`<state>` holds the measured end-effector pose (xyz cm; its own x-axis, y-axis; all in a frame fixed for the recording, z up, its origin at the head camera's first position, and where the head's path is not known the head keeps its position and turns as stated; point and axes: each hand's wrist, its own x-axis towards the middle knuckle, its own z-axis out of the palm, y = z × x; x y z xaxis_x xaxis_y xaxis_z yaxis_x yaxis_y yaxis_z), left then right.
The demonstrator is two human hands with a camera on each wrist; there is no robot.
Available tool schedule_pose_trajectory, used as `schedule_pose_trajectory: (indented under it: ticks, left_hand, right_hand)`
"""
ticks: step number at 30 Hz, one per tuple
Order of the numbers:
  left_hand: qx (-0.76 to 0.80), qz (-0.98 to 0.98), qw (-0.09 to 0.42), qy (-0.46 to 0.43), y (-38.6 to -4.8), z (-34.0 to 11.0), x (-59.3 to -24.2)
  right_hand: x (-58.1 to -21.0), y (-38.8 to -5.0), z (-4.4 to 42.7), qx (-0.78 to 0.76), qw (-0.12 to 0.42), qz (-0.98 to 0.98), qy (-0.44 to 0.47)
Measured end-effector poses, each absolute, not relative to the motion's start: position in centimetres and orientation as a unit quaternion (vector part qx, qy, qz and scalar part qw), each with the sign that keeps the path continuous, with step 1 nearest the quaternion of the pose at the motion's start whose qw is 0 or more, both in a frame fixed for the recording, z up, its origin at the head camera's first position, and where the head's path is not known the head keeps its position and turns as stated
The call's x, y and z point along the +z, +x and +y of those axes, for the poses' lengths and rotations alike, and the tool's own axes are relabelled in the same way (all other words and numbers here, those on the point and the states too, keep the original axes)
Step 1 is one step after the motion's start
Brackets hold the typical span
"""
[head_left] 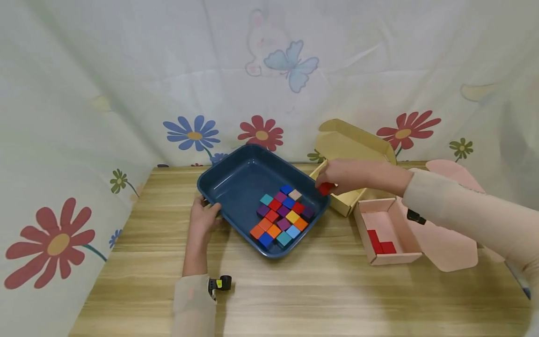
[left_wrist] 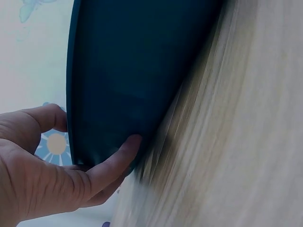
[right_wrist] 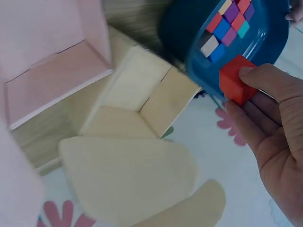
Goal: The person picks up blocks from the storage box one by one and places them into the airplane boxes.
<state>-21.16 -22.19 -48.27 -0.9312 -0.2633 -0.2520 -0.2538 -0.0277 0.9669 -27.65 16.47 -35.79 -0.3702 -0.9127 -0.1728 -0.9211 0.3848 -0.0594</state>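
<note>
My left hand [head_left: 203, 217] grips the left rim of a dark blue tray [head_left: 236, 185]. In the left wrist view its thumb touches the rim while fingers reach under the tray's outer side. The tray looks tilted, raised on the left-hand side. Many coloured cubes [head_left: 283, 216] lie bunched at the tray's right near end. My right hand [head_left: 345, 174] pinches a red cube [right_wrist: 235, 80] between thumb and fingers, above the tray's right rim. Behind that hand stands an open yellow box [right_wrist: 135, 87], its inside partly seen in the right wrist view.
An open pink box [head_left: 393, 259] stands on the wooden table [head_left: 311, 295] to the right, with several red cubes [head_left: 374, 241] in its near left corner. Its pink lid [head_left: 450, 234] spreads rightward. A flower-patterned curtain [head_left: 126, 93] hangs behind and at the left.
</note>
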Motion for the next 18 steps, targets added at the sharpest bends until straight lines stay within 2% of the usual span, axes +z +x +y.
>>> schedule_pose_trajectory:
  ticks: [10,18]
  left_hand:
    - [-0.665,-0.724,-0.012,0.184,-21.3,-22.3,-47.9]
    - [-0.673,-0.717,-0.015,0.182,-21.3,-22.2,-48.1]
  right_hand:
    - [-34.8,-25.9,19.8,0.009,0.090,0.842,-0.531]
    - [-35.3,-24.4,22.0,-0.003,0.119,0.841,-0.528]
